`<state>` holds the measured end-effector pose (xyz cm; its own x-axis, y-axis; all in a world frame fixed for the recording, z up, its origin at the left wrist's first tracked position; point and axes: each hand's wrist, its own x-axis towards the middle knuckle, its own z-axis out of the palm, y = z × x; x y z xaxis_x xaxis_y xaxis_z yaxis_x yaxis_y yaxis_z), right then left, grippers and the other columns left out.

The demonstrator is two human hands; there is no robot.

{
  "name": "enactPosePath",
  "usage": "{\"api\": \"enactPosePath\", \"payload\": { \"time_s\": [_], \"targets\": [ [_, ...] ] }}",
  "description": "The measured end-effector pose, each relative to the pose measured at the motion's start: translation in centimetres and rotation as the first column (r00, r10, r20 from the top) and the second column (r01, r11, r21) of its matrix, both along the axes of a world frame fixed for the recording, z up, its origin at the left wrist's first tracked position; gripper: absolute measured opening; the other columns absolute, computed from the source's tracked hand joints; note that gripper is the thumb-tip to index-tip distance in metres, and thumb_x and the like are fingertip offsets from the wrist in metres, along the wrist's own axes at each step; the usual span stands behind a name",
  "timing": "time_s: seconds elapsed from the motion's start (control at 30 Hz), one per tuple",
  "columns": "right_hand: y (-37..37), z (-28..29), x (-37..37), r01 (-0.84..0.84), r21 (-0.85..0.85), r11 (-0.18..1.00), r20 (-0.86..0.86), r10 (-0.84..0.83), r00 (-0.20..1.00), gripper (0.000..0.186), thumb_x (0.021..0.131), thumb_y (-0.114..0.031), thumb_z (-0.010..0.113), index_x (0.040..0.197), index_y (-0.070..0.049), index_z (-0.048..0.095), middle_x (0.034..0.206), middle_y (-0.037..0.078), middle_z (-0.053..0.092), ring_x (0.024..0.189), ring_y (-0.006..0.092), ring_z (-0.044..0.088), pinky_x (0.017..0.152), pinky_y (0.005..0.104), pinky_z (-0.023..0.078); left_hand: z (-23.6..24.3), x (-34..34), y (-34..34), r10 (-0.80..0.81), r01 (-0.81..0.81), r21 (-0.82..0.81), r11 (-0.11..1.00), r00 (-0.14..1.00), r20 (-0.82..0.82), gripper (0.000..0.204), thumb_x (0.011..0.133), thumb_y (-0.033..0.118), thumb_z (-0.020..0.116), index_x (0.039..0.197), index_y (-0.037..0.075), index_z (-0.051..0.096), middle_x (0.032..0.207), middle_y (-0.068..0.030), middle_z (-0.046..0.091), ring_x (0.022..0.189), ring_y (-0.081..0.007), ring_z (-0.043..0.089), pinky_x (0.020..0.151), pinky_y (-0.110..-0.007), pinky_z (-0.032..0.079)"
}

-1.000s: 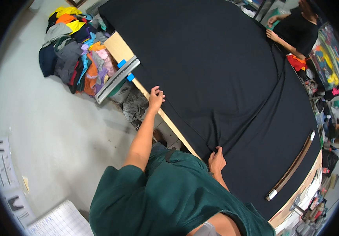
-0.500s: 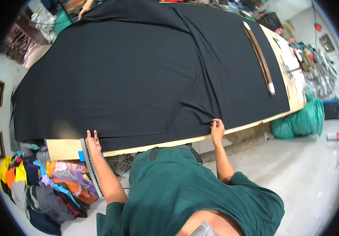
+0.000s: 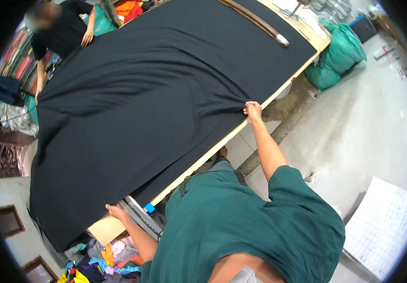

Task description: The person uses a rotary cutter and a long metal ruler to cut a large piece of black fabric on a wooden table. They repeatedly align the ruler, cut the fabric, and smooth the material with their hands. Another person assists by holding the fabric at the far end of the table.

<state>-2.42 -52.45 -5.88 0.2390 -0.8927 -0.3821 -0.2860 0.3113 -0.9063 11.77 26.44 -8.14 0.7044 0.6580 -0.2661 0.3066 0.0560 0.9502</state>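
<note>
A wide sheet of black cloth (image 3: 132,113) covers most of the long table, with folds running across it toward my right hand. My right hand (image 3: 253,111) is closed on the cloth's near edge, beside the table's light wooden edge (image 3: 232,133). At the lower left, my left hand (image 3: 115,211) pinches the near edge of the cloth next to a metal rail (image 3: 139,216) with a blue piece (image 3: 149,208) on it. Across the table a co-worker's two hands, one (image 3: 87,37) higher and one (image 3: 39,89) lower, are at the far edge of the cloth.
A brown bar (image 3: 255,21) with pale ends lies on the cloth at the far right. Green sacks (image 3: 338,56) stand past the table's right end. Colourful cloth pieces (image 3: 102,262) are heaped at the lower left. A sheet of paper (image 3: 383,226) is at the right.
My view has turned. My left hand, fingers raised before, now grips the cloth edge. New folds stretch across the cloth, and more of the co-worker has come into view.
</note>
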Motion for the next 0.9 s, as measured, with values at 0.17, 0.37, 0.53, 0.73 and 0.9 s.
{"api": "enactPosePath", "payload": {
  "time_s": [0.17,0.37,0.53,0.73,0.9],
  "targets": [
    [3.5,0.3,-2.6,-0.036,-0.049,0.998,-0.045,0.033,0.998,0.013,0.092,0.0,0.061,0.102,-0.004,0.069,0.084,0.005,0.067,0.068,0.014,0.064,0.056,0.0299,0.052,1.2,-4.5,4.2,0.192,-0.181,0.164,0.97,0.98,-0.053,0.075,0.112,0.049,0.037,0.12,-0.021,0.062,0.115,-0.0221,0.071,0.099,-0.0347,0.067,0.086,-0.046,0.055],
    [4.8,-3.9,-5.0,-0.026,-0.168,0.986,-0.088,0.011,0.996,0.012,0.099,-0.005,0.062,0.108,-0.007,0.07,0.084,0.004,0.066,0.066,0.0114,0.062,0.054,0.0269,0.05,0.4,-7.8,5.2,0.177,-0.033,0.378,0.925,0.918,-0.354,0.074,0.113,0.051,0.035,0.116,-0.017,0.066,0.107,-0.0257,0.073,0.094,-0.0366,0.069,0.082,-0.047,0.055],
    [8.6,-1.0,-3.7,-0.181,-0.132,0.975,-0.129,0.164,0.978,0.015,0.104,-0.013,0.064,0.114,-0.007,0.073,0.085,0.003,0.068,0.061,0.0115,0.064,0.052,0.0298,0.052,-1.5,-8.1,5.6,0.137,-0.075,0.182,0.98,0.925,-0.354,0.063,0.112,0.053,0.042,0.084,0.0,0.06,0.079,-0.0123,0.065,0.059,-0.0194,0.052,0.052,-0.036,0.041],
    [13.3,1.8,-2.9,-0.345,-0.061,0.937,-0.154,0.333,0.93,0.014,0.102,-0.015,0.068,0.112,-0.007,0.073,0.073,0.002,0.063,0.055,0.0115,0.064,0.051,0.0293,0.05,-3.3,-8.2,6.1,0.129,-0.009,0.309,0.951,0.92,-0.37,0.068,0.112,0.05,0.04,0.106,-0.013,0.066,0.095,-0.0179,0.071,0.078,-0.0291,0.067,0.075,-0.043,0.056],
    [16.5,1.1,-2.1,-0.477,-0.109,0.872,-0.225,0.445,0.867,0.015,0.102,-0.013,0.066,0.115,-0.007,0.071,0.071,0.003,0.062,0.055,0.0117,0.065,0.051,0.0303,0.051,-3.4,-8.6,6.8,0.138,-0.053,0.246,0.968,0.929,-0.344,0.068,0.113,0.052,0.043,0.104,-0.011,0.067,0.091,-0.0166,0.071,0.075,-0.0263,0.066,0.07,-0.04,0.054]
  ]
}}
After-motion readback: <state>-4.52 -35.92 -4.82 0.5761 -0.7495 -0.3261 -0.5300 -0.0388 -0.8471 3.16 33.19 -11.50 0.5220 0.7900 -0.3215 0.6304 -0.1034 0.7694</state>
